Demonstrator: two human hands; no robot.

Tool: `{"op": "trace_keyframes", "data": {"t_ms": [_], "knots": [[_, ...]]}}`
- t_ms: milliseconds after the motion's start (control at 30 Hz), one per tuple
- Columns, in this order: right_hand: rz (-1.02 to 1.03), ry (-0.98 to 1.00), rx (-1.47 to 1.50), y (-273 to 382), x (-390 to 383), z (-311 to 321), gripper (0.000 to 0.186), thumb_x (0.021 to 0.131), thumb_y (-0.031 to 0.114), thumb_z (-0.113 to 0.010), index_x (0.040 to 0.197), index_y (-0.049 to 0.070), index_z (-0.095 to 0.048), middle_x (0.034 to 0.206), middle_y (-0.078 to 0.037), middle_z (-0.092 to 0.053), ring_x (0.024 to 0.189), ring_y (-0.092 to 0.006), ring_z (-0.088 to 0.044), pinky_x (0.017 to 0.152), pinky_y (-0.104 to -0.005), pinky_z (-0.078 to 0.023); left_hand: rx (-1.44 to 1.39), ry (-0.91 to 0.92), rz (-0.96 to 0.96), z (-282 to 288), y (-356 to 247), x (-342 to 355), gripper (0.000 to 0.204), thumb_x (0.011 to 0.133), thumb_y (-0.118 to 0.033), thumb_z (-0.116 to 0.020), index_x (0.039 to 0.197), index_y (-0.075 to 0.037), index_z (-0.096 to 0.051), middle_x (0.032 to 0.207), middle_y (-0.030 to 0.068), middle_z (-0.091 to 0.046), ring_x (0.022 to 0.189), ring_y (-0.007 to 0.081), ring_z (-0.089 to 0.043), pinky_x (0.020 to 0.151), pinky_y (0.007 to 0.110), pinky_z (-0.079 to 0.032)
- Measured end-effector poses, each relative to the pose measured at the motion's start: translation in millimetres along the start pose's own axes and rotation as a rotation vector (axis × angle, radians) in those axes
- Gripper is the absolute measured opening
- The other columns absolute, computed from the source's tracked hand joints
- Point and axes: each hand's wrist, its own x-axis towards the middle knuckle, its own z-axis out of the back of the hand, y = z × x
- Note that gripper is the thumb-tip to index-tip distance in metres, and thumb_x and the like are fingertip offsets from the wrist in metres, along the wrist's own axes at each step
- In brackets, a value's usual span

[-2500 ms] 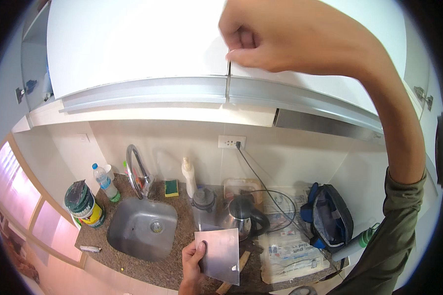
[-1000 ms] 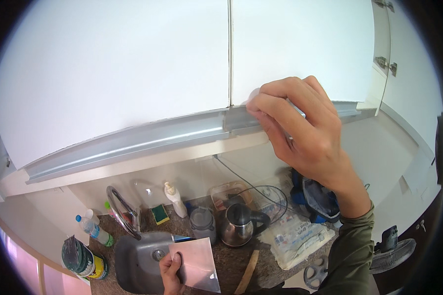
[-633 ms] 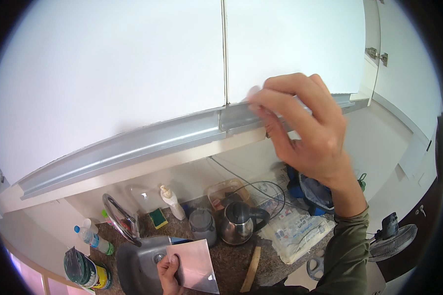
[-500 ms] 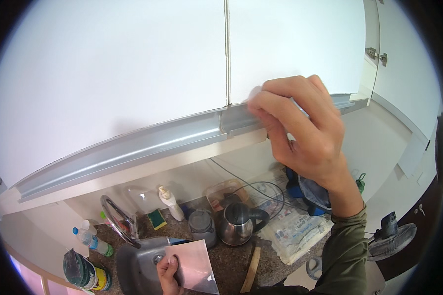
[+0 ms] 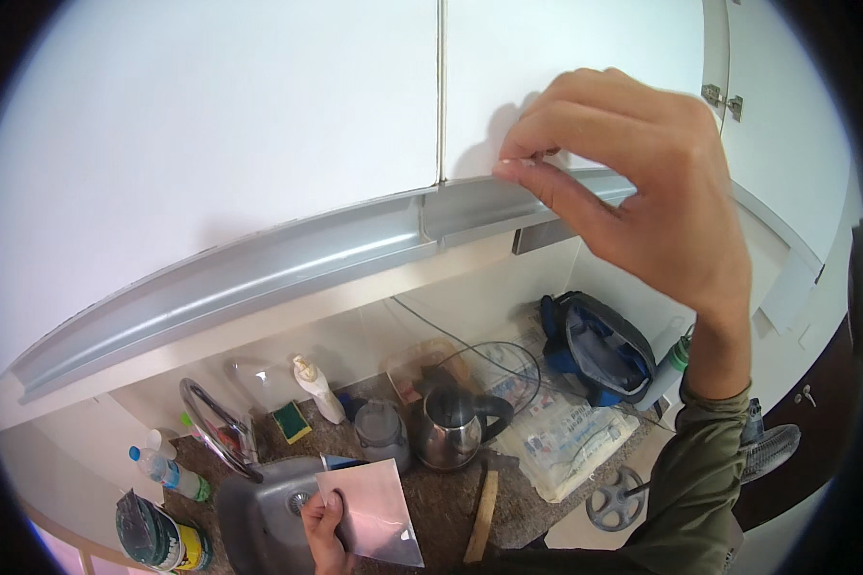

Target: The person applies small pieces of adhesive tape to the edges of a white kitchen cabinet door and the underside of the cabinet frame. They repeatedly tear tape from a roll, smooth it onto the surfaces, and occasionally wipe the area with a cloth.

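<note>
Head view, a kitchen counter under white cabinet doors (image 5: 211, 115). The right hand (image 5: 657, 172), thumb and index fingertips together, is at the lower edge of the right-hand door, above a metal strip (image 5: 259, 264); contact with the door cannot be determined. The left hand (image 5: 326, 532) grips a square, pinkish sheet (image 5: 379, 522), thumb on its upper face, in front of the sink (image 5: 244, 508). Right of the sink: kettle (image 5: 448, 436), newspaper (image 5: 566, 446) and open bag (image 5: 604, 350).

A kettle (image 5: 449, 444) stands near newspaper (image 5: 568, 443), a sponge (image 5: 291, 422) beside a curved faucet (image 5: 247, 443).
</note>
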Motion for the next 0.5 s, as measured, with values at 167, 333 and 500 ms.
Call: {"op": "trace_keyframes", "data": {"t_ms": [167,333,500], "knots": [[0.010,0.221,0.004,12,33,17,0.012,0.080,-0.001,-0.077,0.090,0.000,-0.072,0.081,-0.012,-0.068,0.073,-0.0230,-0.067,0.062,-0.0322,-0.052,0.003,0.003,-0.008,0,0,1,0.040,0.098,-0.032,-0.067,0.112,0.006,-0.067,0.095,0.0109,-0.073,0.078,0.0179,-0.070,0.071,0.031,-0.057],[-0.021,0.589,-0.072,14,58,42,0.005,0.086,0.004,-0.070,0.085,-0.001,-0.070,0.074,-0.013,-0.067,0.067,-0.0240,-0.066,0.062,-0.0338,-0.052,-0.024,0.024,0.010,-2,3,0,0.040,0.098,-0.031,-0.067,0.112,0.007,-0.067,0.095,0.0107,-0.073,0.078,0.0178,-0.070,0.071,0.031,-0.057],[-0.030,0.576,-0.117,11,51,46,0.011,0.088,0.007,-0.067,0.081,-0.001,-0.068,0.070,-0.012,-0.065,0.062,-0.0239,-0.064,0.061,-0.0341,-0.051,-0.071,0.093,0.008,-2,2,1,0.037,0.099,-0.028,-0.067,0.112,0.007,-0.066,0.097,0.0108,-0.073,0.080,0.0176,-0.070,0.072,0.031,-0.057]]}}
